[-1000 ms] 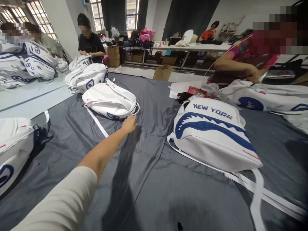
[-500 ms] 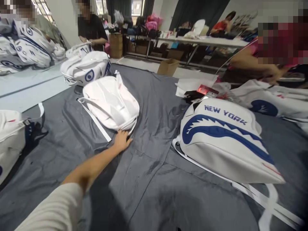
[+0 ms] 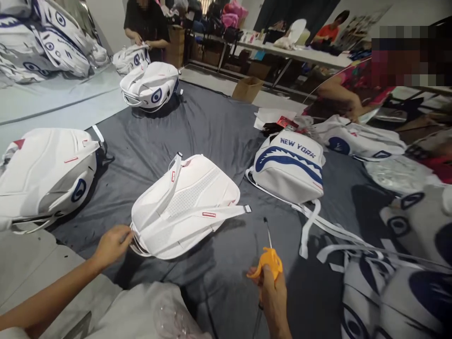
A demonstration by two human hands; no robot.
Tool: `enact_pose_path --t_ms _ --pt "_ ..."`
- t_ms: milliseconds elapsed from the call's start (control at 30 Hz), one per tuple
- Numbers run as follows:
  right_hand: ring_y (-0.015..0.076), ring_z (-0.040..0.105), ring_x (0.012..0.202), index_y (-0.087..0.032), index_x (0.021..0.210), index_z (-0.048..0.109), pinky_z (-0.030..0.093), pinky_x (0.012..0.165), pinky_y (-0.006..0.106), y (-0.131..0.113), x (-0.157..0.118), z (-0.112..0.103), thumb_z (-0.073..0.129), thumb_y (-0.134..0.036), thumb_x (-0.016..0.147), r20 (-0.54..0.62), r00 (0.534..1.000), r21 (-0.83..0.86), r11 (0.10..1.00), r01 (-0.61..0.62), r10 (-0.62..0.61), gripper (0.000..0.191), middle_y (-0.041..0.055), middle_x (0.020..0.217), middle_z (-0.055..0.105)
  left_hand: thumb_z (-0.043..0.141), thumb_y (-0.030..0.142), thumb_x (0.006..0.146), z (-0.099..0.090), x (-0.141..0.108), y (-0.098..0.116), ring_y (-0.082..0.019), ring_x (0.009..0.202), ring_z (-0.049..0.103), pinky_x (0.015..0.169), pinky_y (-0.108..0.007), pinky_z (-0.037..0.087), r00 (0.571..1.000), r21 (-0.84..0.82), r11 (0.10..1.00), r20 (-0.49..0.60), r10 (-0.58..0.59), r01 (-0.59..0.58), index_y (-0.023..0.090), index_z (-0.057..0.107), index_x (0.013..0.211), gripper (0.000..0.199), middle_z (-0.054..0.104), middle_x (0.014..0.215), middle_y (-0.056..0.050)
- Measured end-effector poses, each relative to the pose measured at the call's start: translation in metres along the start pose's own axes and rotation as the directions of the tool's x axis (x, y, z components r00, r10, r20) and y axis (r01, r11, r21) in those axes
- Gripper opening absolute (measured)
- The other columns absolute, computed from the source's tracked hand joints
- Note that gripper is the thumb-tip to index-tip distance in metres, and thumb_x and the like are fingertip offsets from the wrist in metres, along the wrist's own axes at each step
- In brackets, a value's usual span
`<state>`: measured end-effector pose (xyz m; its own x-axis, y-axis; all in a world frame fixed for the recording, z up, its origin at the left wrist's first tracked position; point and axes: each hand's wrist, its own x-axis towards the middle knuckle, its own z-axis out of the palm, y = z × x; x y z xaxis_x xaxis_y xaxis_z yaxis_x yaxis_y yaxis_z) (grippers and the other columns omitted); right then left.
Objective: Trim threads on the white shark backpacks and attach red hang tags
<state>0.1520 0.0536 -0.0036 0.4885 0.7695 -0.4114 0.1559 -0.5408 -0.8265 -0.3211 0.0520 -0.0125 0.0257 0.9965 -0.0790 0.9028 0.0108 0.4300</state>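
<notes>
A white backpack (image 3: pixel 197 202) lies in front of me, its padded back and shoulder straps facing up. My left hand (image 3: pixel 115 242) is closed on its near left end, at the loop there. To the right of the backpack, my right hand (image 3: pixel 273 292) grips an orange cloth-like piece (image 3: pixel 269 263). A thin metal rod (image 3: pixel 269 233) with a dark tip sticks up out of this piece, and a thin dark length shows below the hand. Whether these are one tool I cannot tell. The rod is apart from the backpack.
More white backpacks surround me: one at the left (image 3: pixel 52 174), one behind (image 3: pixel 151 87), a "NEW YORK" one (image 3: pixel 289 165) with trailing straps, and several at lower right (image 3: pixel 399 292). A grey sheet (image 3: pixel 219 127) covers the table. Co-workers (image 3: pixel 146 28) work beyond it.
My left hand has drawn the white backpack closer to me, and it has turned. My right hand has come into view with the orange piece and rod. The camera view has shifted.
</notes>
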Motion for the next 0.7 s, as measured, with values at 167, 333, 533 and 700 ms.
enact_pose_path --t_ms 167,333,533,700 --pt "0.0203 0.068 0.072 -0.018 0.111 0.052 0.052 0.071 0.031 -0.074 -0.026 0.049 0.039 -0.061 0.09 0.247 0.95 -0.305 0.914 0.266 -0.194 0.05 0.0052 0.08 0.07 0.06 0.055 0.081 0.0 0.054 0.033 -0.039 0.135 0.034 0.103 -0.051 0.036 0.981 0.162 0.985 -0.194 -0.023 0.055 0.012 0.033 0.146 0.083 0.034 0.15 -0.023" --pt "0.0159 0.062 0.058 -0.015 0.11 0.052 0.046 0.062 0.026 -0.155 -0.004 0.121 0.032 -0.052 0.097 0.474 0.874 -0.583 0.705 0.404 -0.109 0.044 0.0028 0.067 0.065 0.051 0.026 0.084 0.025 0.089 0.029 -0.036 0.113 0.053 0.095 -0.049 0.04 0.987 0.213 0.964 -0.032 -0.155 0.159 0.007 0.035 0.147 0.068 0.059 0.125 -0.021" --pt "0.0123 0.058 0.054 -0.012 0.105 0.057 0.045 0.055 0.022 -0.188 -0.013 0.144 0.041 -0.041 0.097 0.409 0.912 -0.673 0.685 0.279 0.03 0.034 0.0022 0.068 0.064 0.038 0.037 0.083 0.024 -0.023 -0.049 -0.03 0.117 0.057 0.101 -0.045 0.045 0.984 -0.126 0.991 0.173 -0.032 0.054 0.031 0.041 0.145 0.062 0.064 0.126 -0.005" --pt "0.0184 0.065 0.076 -0.016 0.107 0.062 0.051 0.069 0.027 -0.192 -0.041 0.161 0.049 -0.044 0.095 0.502 0.861 -0.721 0.586 0.37 0.074 0.033 0.0058 0.087 0.07 0.034 0.069 0.079 0.011 0.014 -0.074 -0.037 0.114 0.06 0.093 -0.054 0.049 0.949 -0.128 0.951 0.18 -0.258 0.282 0.045 0.037 0.143 0.068 0.068 0.119 -0.001"
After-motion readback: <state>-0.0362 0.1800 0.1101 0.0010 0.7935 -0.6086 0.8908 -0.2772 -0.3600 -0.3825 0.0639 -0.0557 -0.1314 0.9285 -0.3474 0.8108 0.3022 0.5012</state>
